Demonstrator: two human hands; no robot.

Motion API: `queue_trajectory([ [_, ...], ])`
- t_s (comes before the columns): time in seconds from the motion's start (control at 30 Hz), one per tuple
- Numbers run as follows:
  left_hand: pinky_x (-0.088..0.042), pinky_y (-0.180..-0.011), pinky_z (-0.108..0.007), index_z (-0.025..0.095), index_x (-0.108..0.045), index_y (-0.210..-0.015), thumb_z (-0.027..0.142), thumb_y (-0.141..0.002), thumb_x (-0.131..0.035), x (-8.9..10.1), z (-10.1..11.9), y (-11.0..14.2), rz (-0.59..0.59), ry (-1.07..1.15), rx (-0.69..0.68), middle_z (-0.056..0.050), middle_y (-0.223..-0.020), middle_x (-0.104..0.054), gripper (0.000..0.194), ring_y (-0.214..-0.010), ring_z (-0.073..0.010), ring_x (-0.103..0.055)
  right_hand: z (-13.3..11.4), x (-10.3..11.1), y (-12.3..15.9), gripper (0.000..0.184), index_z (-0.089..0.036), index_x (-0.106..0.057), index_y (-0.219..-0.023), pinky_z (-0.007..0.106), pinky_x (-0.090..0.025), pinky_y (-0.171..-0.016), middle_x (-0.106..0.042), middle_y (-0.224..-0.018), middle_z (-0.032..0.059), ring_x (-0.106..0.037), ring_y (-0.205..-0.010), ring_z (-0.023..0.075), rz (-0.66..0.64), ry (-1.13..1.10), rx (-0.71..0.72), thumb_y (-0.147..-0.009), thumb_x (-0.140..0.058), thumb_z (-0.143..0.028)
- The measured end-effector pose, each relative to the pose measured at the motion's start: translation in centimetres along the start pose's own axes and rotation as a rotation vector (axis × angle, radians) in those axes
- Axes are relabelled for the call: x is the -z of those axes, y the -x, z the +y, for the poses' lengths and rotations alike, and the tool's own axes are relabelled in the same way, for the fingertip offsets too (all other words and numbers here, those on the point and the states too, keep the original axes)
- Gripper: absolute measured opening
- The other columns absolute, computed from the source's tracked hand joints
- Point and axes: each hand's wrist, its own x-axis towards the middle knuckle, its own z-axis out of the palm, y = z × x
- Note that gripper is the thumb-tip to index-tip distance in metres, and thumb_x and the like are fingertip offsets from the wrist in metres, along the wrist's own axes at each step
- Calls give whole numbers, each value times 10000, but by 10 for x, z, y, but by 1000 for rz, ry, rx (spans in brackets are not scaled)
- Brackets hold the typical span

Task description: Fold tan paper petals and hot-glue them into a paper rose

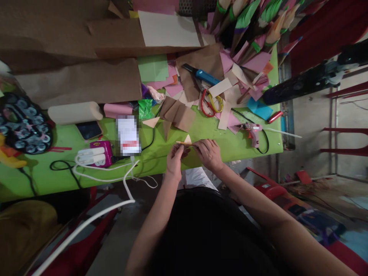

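Observation:
Between my two hands, close to the table's front edge, is a small, narrow piece of tan paper (186,144). My left hand (174,158) pinches its left end between thumb and fingers. At its right end, my right hand (209,153) has its fingers closed on the same piece. A cream pointed tip (188,138) shows just beyond it; whether it is part of that piece I cannot tell. Brown paper pieces (179,115) lie just past my hands. Farther back are red-and-yellow-handled scissors (211,104) and a blue utility knife (207,76).
To the right lie a pink glue gun (253,132) and a red-handled tool (275,117). A lit phone (128,135), a magenta power adapter (100,153) and white cables (100,178) occupy the left. Paper cones (244,27) with green trim stand at the back right.

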Motion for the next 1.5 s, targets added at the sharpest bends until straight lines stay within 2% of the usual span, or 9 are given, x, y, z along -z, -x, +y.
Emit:
queue_trajectory([
  [0.1, -548, -776, -359, 181, -601, -1011, 462, -815, -671, 7, 5, -8, 28, -198, -58, -63, -908, -700, 350, -791, -194, -696, 7, -13, 5, 255, -199, -710, -1012, 331, -351, -710, -684, -902, 81, -538, -782, 202, -33, 68, 33, -1016, -461, -252],
  [0.17, -549, -805, -387, 178, -570, -1121, 384, -851, -646, 12, 11, -10, 86, -512, -242, -90, -949, -692, 348, -858, -224, -692, 9, -21, 9, 264, -193, -710, -1027, 333, -346, -709, -681, -905, 83, -533, -782, 202, -69, 79, 45, -1010, -448, -219],
  [0.27, -488, -957, -456, 182, -606, -1154, 245, -848, -661, 16, 18, -3, 173, -1100, -600, -156, -1200, -644, 318, -1127, -304, -610, 8, -30, 13, 257, -188, -707, -1053, 337, -348, -720, -677, -914, 89, -529, -792, 207, -118, 72, 27, -990, -458, -185],
  [0.33, -460, -981, -466, 213, -638, -1157, 196, -853, -652, 15, 20, 3, 105, -1378, -735, -136, -1267, -628, 306, -1191, -321, -563, 8, -32, 14, 240, -183, -707, -1058, 342, -355, -723, -680, -921, 93, -528, -797, 214, -127, 59, 9, -973, -483, -178],
  [0.43, -451, -953, -439, 261, -659, -1157, 158, -874, -618, 13, 15, 7, -53, -1584, -808, -86, -1183, -680, 305, -1129, -287, -578, 6, -32, 14, 235, -179, -707, -1067, 345, -373, -723, -687, -927, 96, -539, -809, 222, -104, 24, 14, -942, -510, -151],
  [0.7, -408, -836, -406, 257, -705, -964, 207, -945, -525, 19, -4, 1, -11, -1620, -876, -74, -995, -702, 187, -918, -244, -575, 5, -26, 16, 175, -205, -700, -1010, 367, -461, -746, -683, -938, 91, -583, -841, 242, -115, -208, -73, -887, -579, -179],
  [0.93, -377, -904, -421, 290, -714, -994, 226, -947, -538, 26, -15, 3, 36, -1565, -892, -57, -1050, -709, 193, -976, -243, -570, 5, -20, 16, 143, -232, -706, -961, 355, -514, -787, -688, -931, 63, -626, -879, 221, -78, -451, -136, -903, -588, -178],
  [1.17, -359, -956, -441, 275, -729, -958, 317, -949, -556, 25, -17, 5, 89, -1524, -867, -64, -1072, -711, 179, -989, -247, -569, 0, -21, 9, 128, -213, -711, -863, 326, -499, -753, -665, -861, 61, -619, -830, 213, -87, -477, -270, -897, -596, -168],
  [1.5, -341, -1010, -473, 285, -729, -1001, 229, -929, -564, 21, -17, 5, 57, -1482, -787, -64, -1069, -723, 188, -1021, -258, -575, -7, -16, 1, 126, -196, -680, -836, 281, -473, -688, -643, -821, 43, -600, -770, 188, -108, -475, -374, -855, -588, -111],
])
